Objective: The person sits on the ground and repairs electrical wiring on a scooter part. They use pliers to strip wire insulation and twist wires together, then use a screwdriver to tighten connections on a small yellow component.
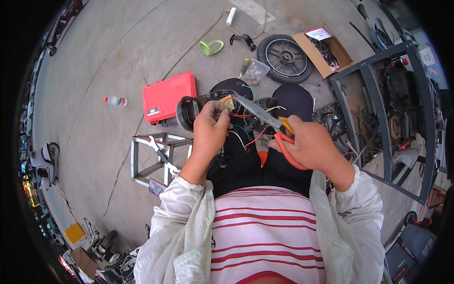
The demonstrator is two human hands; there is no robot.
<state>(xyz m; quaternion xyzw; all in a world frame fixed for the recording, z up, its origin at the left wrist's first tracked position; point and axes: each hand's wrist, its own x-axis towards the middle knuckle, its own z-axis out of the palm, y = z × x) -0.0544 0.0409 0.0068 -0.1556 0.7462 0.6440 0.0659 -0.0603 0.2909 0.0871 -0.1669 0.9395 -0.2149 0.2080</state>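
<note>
From my distant place, I had the right hand [312, 144] curled around the red and orange handles of the scissors [255, 111], and their long grey blades pointed up and to the left, over the lap. The left hand [212, 127] was nearly closed, with its thumb and fingertips pinched on a small yellow-green piece [229, 102], close to the tips of the blades. I could not tell exactly what this piece was. Under the hands, a black round-ended part [185, 113] lay over the dark trousers [239, 163], and loose red, white and green wires [257, 138] came out around it. Just beside, on the left, a red case [169, 98] lay on the concrete floor [113, 52]. Nearer to the body I saw a metal frame [140, 163] with a wrench [157, 147] resting on it. Beyond the knees there were a screwdriver [244, 66], a clear plastic bag [256, 72], a black-tyred wheel [272, 47] and an open cardboard box [314, 59]
</note>
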